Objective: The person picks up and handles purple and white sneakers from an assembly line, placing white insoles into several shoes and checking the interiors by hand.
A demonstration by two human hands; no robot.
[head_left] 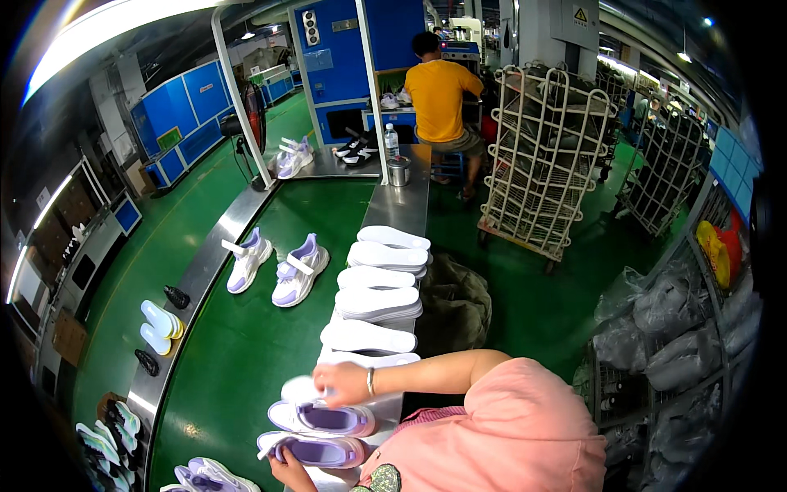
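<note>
Insole row (377,305), all white, lies in stacks along metal table (406,205). Just below the row's near end: a white/lilac pair side by side, openings up. Shoe A (332,420) is nearer the row; shoe B (316,452) sits right next to it, farther from the row.

R hand (343,385) is over shoe A, at the row's near end, bracelet (370,381) on wrist. Its fingers are drawn in narrow at a blurred white pc (302,389); can't tell if they grip it or only touch. L hand (291,473) is on shoe B's side away from the row, fingers bent narrow, holding shoe B by its edge nr a white flap (268,445). Pink sleeve (533,402) is below & R of the row.

L of row: green belt (238,361) w/ 2 more white/lilac shoes (300,272), set apart. Farther L, past belt: pale blue/yellow insoles (158,328) btwn small black pcs (175,297).

Beyond row's far end: metal can (399,172), clear bottle (392,141), black/white shoes (357,149). Well beyond: co-worker in yellow top (444,100), seated, back turned.

R of row: dark sack (455,303) just beside; wire cart (541,164) farther R; grey plastic bags (680,312) far R.
</note>
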